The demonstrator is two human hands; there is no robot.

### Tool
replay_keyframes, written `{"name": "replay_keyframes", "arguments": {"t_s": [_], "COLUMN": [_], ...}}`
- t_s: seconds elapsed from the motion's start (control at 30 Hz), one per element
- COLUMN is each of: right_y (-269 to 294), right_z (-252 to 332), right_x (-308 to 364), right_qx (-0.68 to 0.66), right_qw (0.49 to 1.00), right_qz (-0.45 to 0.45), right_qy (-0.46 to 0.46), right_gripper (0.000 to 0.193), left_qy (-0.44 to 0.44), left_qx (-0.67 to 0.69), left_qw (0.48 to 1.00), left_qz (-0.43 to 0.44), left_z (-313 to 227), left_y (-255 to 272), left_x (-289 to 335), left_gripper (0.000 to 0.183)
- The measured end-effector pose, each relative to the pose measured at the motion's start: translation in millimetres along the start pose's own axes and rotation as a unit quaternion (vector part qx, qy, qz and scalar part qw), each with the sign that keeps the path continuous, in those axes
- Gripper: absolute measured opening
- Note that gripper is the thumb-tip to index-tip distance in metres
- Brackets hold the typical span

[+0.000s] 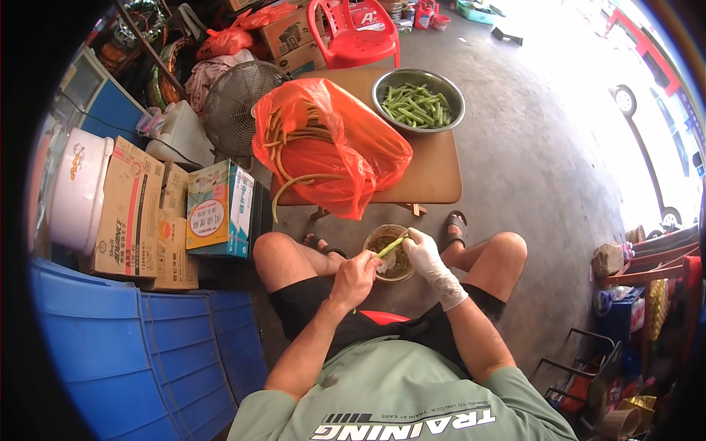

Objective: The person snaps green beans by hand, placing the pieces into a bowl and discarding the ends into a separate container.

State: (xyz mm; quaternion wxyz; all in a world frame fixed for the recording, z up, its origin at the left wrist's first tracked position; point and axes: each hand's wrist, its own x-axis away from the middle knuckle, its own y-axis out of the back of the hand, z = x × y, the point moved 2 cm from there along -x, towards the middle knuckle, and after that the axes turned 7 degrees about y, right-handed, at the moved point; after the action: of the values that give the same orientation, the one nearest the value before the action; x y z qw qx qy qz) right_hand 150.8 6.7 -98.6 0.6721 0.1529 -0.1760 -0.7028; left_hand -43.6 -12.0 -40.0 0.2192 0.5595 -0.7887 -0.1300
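- My bare left hand point(355, 279) has its fingers closed around the lower end of a green stalk point(392, 246).
- My right hand point(429, 266), in a white glove, grips the upper end of that stalk between its fingers.
- The stalk slants between my two hands, above a round tub point(401, 276) on the floor point(529, 184), between my feet; what lies in the tub is too unclear to name.
- Beyond my knees stands a brown table point(437, 170).
- On it, a red plastic bag point(368, 151) holds long stems point(300, 136); one of them hangs over the table's near left edge, and the bag sags over that near edge too.
- At the table's far right corner, a metal bowl point(448, 84) is filled with cut green pieces point(416, 106).
- To the left of the table stands a round fan point(239, 106), and behind it a red chair point(360, 45).
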Motion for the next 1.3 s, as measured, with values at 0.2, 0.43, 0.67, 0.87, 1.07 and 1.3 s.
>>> {"name": "replay_keyframes", "arguments": {"t_s": [0.2, 0.43, 0.67, 0.87, 1.07, 1.3], "right_y": [81, 38, 7, 3, -12, 48], "right_z": [-145, 35, 76, 58, 30, -73], "right_x": [-18, -12, 21, 24, 14, -22], "right_qx": [-0.286, -0.193, 0.019, 0.134, 0.098, -0.276], "right_qw": [0.932, 0.980, 0.957, 0.978, 0.992, 0.943], "right_qz": [-0.171, 0.046, 0.287, 0.150, 0.077, -0.129], "right_qy": [-0.146, 0.015, 0.044, 0.052, 0.012, -0.137], "right_gripper": [0.016, 0.018, 0.022, 0.023, 0.019, 0.014], "left_qy": [0.055, 0.046, 0.012, 0.061, 0.117, 0.161], "left_qx": [0.029, 0.066, 0.035, 0.094, 0.103, 0.118], "left_qw": [0.997, 0.988, 0.993, 0.988, 0.979, 0.975], "left_qz": [-0.043, 0.134, 0.110, 0.104, 0.133, 0.095], "left_z": [8, 21, 6, 19, 30, 38], "left_y": [34, 25, 20, 13, 6, 28], "left_x": [12, 10, 0, -3, 4, 20], "left_gripper": [0.021, 0.020, 0.015, 0.017, 0.025, 0.023]}}
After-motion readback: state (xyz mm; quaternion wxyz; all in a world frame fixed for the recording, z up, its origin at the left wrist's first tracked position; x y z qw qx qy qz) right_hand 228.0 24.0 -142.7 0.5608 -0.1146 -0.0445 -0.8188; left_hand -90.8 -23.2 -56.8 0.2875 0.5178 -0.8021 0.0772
